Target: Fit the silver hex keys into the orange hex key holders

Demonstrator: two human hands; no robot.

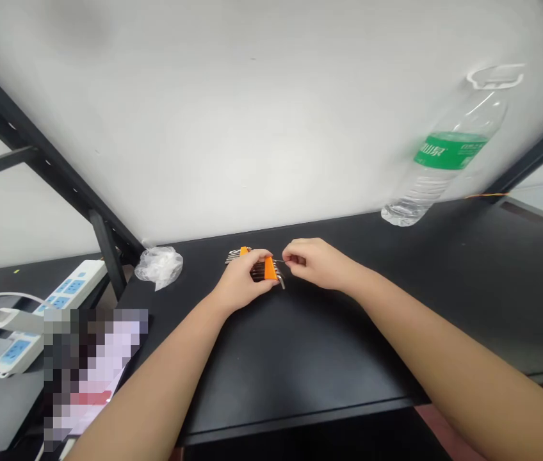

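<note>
Black tabletop point(295, 358) fills the near middle of the view, and the person's bare forearms point(156, 390) reach across it from the near edge. Left hand point(245, 282) is curled closed over a row of metal pins point(258, 274), its fingers lying on the near side of the row and hiding part of it. Orange plastic pieces point(270, 269) sit on the row, one just right of the left hand's fingers and a smaller one showing beyond them; the exact build of the piece is hard to make out at this size. Right hand point(314, 262) is just beside it, narrowly pinched, with thumb and fingertips closed on a thin wire point(278, 260) that runs left to the row of pins.

Further left on the tabletop lies a crumpled clear plastic bag point(159, 266). Nearer the left edge of the view, a white power strip point(72, 288) with blue sockets sits beside a pixelated, unreadable object point(93, 371). Far right, a clear water bottle point(444, 153) with a green label stands near the back of the tabletop, a thin orange wire point(487, 195) lying beyond it. Black metal frame bars point(36, 160) rise at the left, and a white wall point(252, 115) closes the far side.
</note>
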